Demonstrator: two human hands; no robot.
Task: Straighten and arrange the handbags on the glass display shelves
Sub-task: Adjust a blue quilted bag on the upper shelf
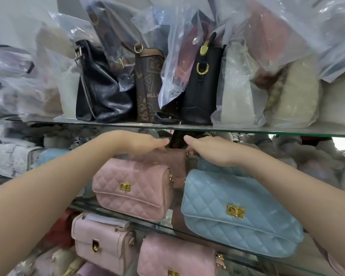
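Note:
A pink quilted handbag (131,188) with a gold clasp stands on the middle glass shelf (147,223). Beside it on the right a light blue quilted handbag (237,214) leans forward over the shelf edge. Both hands reach in above these two bags, toward a dusty pink bag (175,162) standing behind them. My left hand (139,143) lies flat with straight fingers on top of that rear bag. My right hand (209,149) is stretched out flat beside it, fingertips near a dark bag (177,139) further back. The fingertips of both hands nearly meet.
The upper glass shelf (187,127) carries black, brown and plastic-wrapped bags, close above my hands. Below, pale pink bags (104,242) fill the lower shelf. Grey and fluffy bags crowd the middle shelf to the left and right.

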